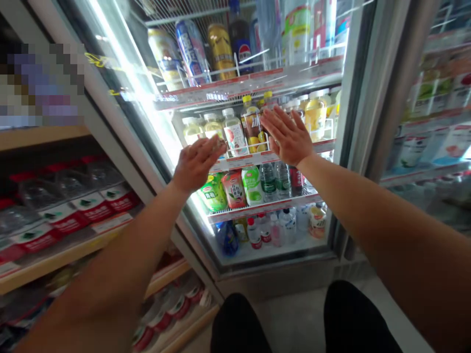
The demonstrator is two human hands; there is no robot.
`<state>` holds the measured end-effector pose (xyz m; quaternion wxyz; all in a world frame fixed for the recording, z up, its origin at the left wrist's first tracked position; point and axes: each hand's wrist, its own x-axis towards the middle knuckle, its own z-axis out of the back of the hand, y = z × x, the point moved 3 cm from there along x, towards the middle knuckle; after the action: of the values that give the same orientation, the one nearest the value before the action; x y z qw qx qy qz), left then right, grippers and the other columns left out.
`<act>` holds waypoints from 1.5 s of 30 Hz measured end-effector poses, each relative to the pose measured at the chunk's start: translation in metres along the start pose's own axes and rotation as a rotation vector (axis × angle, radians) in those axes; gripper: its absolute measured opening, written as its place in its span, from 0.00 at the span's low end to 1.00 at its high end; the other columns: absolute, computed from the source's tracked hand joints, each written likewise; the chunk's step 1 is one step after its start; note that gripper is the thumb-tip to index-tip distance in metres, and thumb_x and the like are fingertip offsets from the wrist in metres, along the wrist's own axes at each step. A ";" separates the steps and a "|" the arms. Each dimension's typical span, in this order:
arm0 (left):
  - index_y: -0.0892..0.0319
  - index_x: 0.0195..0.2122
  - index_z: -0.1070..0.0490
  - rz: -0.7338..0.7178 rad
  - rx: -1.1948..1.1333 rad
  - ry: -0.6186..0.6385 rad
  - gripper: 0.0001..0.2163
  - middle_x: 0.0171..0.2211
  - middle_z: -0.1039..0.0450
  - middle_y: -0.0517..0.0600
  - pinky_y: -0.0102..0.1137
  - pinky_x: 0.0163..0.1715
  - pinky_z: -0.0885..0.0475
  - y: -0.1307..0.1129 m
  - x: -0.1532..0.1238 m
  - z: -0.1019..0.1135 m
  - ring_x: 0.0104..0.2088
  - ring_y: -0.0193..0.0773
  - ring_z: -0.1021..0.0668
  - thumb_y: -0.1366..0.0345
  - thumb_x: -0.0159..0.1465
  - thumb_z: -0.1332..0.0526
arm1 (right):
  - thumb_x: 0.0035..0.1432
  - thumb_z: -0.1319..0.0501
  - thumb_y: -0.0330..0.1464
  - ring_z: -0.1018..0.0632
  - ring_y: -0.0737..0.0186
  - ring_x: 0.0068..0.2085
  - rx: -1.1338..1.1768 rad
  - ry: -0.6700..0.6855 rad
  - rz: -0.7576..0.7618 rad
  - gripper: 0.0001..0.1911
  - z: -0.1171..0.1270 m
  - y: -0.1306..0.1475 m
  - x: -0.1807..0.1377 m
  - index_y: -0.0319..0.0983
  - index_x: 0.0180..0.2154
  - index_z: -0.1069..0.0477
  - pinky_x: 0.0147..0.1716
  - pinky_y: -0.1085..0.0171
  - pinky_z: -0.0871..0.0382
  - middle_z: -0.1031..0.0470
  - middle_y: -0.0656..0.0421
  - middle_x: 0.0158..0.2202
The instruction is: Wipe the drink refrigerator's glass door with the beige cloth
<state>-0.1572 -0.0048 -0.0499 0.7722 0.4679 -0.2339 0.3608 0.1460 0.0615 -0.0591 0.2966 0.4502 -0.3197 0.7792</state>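
Note:
In front of a lit drinks fridge (279, 282), both my hands are raised and hold nothing. My left hand (198, 162) reaches out with its fingers stretched, nearest the white-capped bottles (233, 130) on the middle shelf. Slightly higher, my right hand (289, 135) has its fingers extended and partly hides bottles behind it. Just left of its fingertips stands a yellow-capped bottle (252, 117) with a dark label. Below the hands, a shelf carries a green bottle (213, 193), a red-labelled bottle (234, 189) and clear water bottles (282, 181). Whether either hand touches glass I cannot tell.
Cans, including a gold can (222, 49), stand on the upper fridge shelf. At left, a wooden shelf (66, 250) carries several red-labelled bottles (62, 218). Another drinks cooler (437, 113) is at right. My dark-clothed knees (239, 323) are below, close to the fridge base.

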 end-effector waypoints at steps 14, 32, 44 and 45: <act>0.40 0.70 0.40 0.099 0.087 -0.109 0.24 0.73 0.45 0.38 0.51 0.59 0.33 0.027 -0.023 0.018 0.67 0.48 0.33 0.67 0.75 0.49 | 0.71 0.53 0.32 0.47 0.50 0.75 -0.019 0.014 -0.013 0.37 0.001 0.001 0.000 0.54 0.75 0.65 0.74 0.40 0.57 0.50 0.68 0.76; 0.61 0.68 0.35 0.397 0.106 -0.224 0.21 0.73 0.44 0.55 0.51 0.68 0.42 0.048 -0.067 0.013 0.70 0.53 0.38 0.64 0.75 0.49 | 0.70 0.53 0.31 0.45 0.54 0.75 -0.006 -0.050 0.009 0.32 -0.003 0.000 0.000 0.49 0.73 0.51 0.74 0.43 0.55 0.46 0.65 0.74; 0.61 0.69 0.37 0.462 0.040 -0.194 0.24 0.73 0.45 0.53 0.55 0.70 0.46 0.051 -0.058 0.018 0.72 0.57 0.41 0.55 0.77 0.53 | 0.71 0.53 0.30 0.45 0.54 0.75 -0.002 -0.075 0.001 0.34 -0.006 -0.001 -0.001 0.54 0.74 0.55 0.75 0.43 0.57 0.45 0.67 0.74; 0.62 0.70 0.39 0.489 0.045 -0.212 0.25 0.74 0.47 0.53 0.56 0.70 0.46 0.050 -0.055 0.018 0.72 0.58 0.41 0.55 0.77 0.54 | 0.71 0.53 0.30 0.45 0.54 0.75 0.000 -0.077 0.001 0.34 -0.006 -0.001 -0.001 0.54 0.74 0.55 0.75 0.43 0.56 0.45 0.67 0.74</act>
<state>-0.2306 -0.0246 -0.0523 0.6226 0.4498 -0.4114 0.4908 0.1436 0.0667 -0.0619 0.2834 0.4797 -0.3312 0.7614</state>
